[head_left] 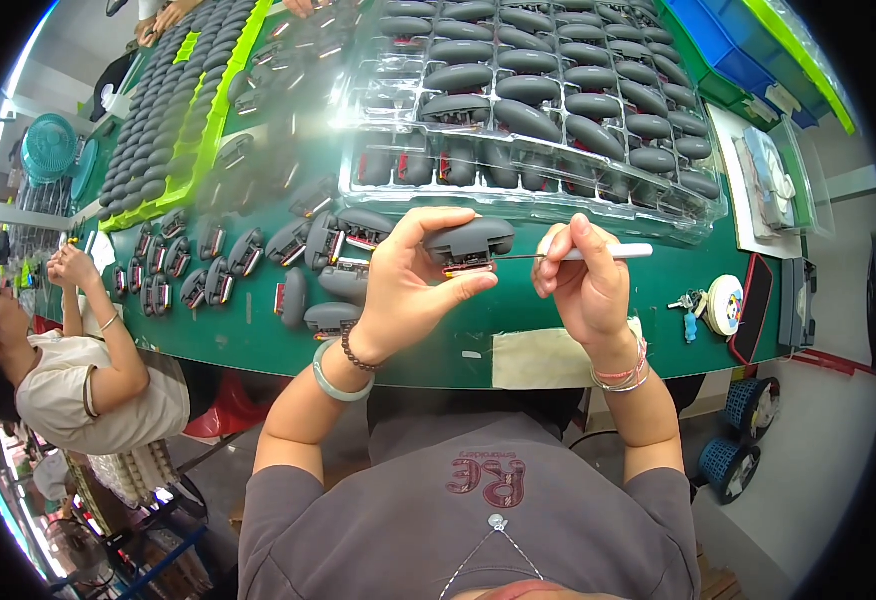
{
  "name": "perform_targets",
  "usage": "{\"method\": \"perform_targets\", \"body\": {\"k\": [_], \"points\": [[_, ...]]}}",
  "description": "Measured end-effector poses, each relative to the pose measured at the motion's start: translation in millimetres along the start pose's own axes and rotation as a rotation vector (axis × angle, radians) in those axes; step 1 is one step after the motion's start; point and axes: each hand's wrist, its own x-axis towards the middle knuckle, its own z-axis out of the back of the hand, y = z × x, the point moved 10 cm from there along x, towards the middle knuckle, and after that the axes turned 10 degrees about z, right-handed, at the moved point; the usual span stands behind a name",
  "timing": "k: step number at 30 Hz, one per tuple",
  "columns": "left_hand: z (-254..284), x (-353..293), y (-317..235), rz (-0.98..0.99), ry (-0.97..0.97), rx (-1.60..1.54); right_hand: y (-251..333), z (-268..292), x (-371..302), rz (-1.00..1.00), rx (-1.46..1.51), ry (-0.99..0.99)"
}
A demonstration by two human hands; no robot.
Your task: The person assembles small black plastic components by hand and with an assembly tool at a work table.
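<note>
My left hand [398,295] holds a dark grey, rounded plastic unit [470,238] between thumb and fingers above the green table. Its underside shows black inner parts and a red and yellowish strip. In my right hand [595,295] is a slim tool with a white handle [630,251]. The tool's thin dark shaft points left at the unit's side; whether its tip touches is too small to tell. More grey units [323,240] lie loose on the table to the left of my left hand, some showing red parts.
A clear plastic tray [388,195] full of grey units stands ahead. A lime-green tray [183,190] of similar units is at the far left. Keys with a round charm [725,305] and a red-edged phone [753,308] lie right. A co-worker [98,380] sits at left.
</note>
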Motion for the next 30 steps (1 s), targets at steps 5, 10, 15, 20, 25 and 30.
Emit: {"method": "perform_targets", "body": {"k": [5,10,15,20,25,30], "points": [[-2,-1,-1,-0.006,0.004,0.004,8,-5,-1,0.076,-0.112,0.034],[-2,-1,-4,-0.006,0.007,0.011,7,-5,-1,0.059,-0.098,0.042],[0,-1,-1,0.004,-0.002,0.026,-2,-2,-1,-0.005,-0.009,0.01],[1,-1,-4,-0.024,-0.016,0.071,-4,-1,-3,-0.018,-0.007,-0.017],[1,-1,-4,-0.014,-0.014,0.041,1,-3,-2,0.027,-0.059,-0.004],[0,1,2,0.042,0.015,-0.048,-6,0,-2,-0.031,0.018,-0.034]]}}
